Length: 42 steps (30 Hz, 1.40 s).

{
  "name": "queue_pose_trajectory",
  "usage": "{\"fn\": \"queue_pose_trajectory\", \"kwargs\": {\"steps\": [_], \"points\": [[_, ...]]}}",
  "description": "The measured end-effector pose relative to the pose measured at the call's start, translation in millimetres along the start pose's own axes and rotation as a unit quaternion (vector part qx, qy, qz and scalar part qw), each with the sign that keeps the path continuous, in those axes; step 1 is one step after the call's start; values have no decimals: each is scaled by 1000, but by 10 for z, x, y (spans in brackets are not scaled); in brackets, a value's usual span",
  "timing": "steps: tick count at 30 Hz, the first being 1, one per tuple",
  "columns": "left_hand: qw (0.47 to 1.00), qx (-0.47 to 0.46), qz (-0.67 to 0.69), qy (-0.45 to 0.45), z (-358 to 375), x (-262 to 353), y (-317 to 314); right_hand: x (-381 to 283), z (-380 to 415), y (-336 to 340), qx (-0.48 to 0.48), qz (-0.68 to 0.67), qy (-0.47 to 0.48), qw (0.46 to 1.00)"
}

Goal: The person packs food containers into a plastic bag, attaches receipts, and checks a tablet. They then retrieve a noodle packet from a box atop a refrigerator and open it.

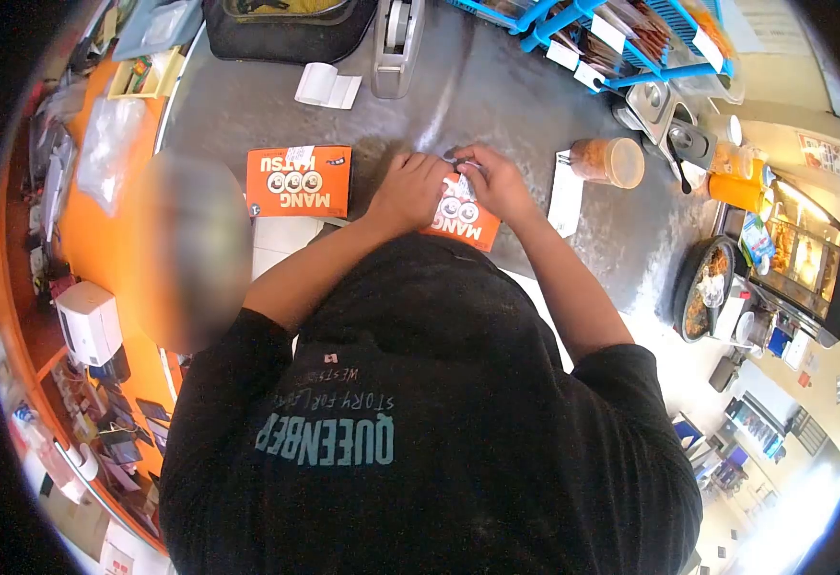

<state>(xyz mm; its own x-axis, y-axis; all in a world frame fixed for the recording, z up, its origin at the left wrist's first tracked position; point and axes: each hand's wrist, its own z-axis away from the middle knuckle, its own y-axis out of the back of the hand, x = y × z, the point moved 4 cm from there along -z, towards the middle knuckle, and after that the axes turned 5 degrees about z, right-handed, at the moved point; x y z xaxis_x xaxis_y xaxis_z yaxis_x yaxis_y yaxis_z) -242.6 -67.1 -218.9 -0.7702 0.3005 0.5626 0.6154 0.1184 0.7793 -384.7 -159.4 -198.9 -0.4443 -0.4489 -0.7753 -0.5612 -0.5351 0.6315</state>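
An orange box (465, 226) with white lettering and round logos stands at the near edge of the dark counter, against the black shirt. My left hand (412, 192) holds its left side, with bent fingers at the far corner. On the right, my right hand (493, 184) curls its fingers at the far edge of the same box, beside a white label (460, 184). The fingertips of both hands nearly meet there. A second orange box (299, 182), with a white sticker on top, rests to the left, apart from my hands.
A tape dispenser (399, 48) and a folded white paper (328, 86) lie farther back. To the right are a clear tub (608, 162), a paper slip (565, 199), metal containers (650, 102) and a round black pan (694, 289). Blue racks (573, 29) stand at the back right.
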Motion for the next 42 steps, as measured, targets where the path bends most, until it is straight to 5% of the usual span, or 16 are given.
{"fn": "queue_pose_trajectory", "kwargs": {"steps": [3, 6, 9, 13, 16, 18, 20, 22, 25, 27, 32, 34, 35, 36, 38, 42], "points": [[1000, 2, -2, 2, -10, 3, -5, -99, 39, 4, 66, 100, 88, 989], [1000, 13, 4, -2, -2, 14, 11, 117, 7, -103, 70, 48, -35, 996], [1000, -12, 6, 9, 5, 42, -7, 613, -71, -265, -79, -78, -206, 972], [999, -23, 11, 25, 17, 4, -35, 546, -230, -234, -152, 137, -139, 969], [997, 4, 72, 24, 55, -83, 74, 830, -226, -289, -25, 144, -81, 986], [988, 84, 132, 0, 62, -232, 320, 309, -132, -14, 15, 41, -116, 992], [987, 114, 82, 76, 253, -399, 878, -195, 78, 101, -73, 127, 83, 986], [980, 177, -11, 95, 507, -592, 1414, -555, 377, 73, -182, 204, 85, 958], [941, 94, -272, 177, 1126, -1182, 1596, -434, 549, -212, -165, 348, 70, 920], [968, 133, -113, 181, 1325, -1444, 1498, -473, 483, -308, -160, 334, 43, 928], [966, 113, 3, 231, 986, -1711, 1314, -881, -34, -101, -149, 317, -54, 935], [919, 149, 252, 264, 1042, -1876, 1491, -514, -107, -139, 34, 394, 248, 884], [943, 279, 14, 180, 1196, -2320, 1200, -896, -324, -129, -49, 368, 190, 909], [957, 212, -30, 196, 1314, -1892, 2027, -1309, -551, -130, -125, 343, 123, 923], [946, 199, -24, 256, 1596, -2356, 2616, -2306, -802, -355, -166, 302, 209, 915], [915, 228, -92, 319, 2104, -3497, 3673, -2388, -1232, -1380, -250, 332, 138, 899]]}}
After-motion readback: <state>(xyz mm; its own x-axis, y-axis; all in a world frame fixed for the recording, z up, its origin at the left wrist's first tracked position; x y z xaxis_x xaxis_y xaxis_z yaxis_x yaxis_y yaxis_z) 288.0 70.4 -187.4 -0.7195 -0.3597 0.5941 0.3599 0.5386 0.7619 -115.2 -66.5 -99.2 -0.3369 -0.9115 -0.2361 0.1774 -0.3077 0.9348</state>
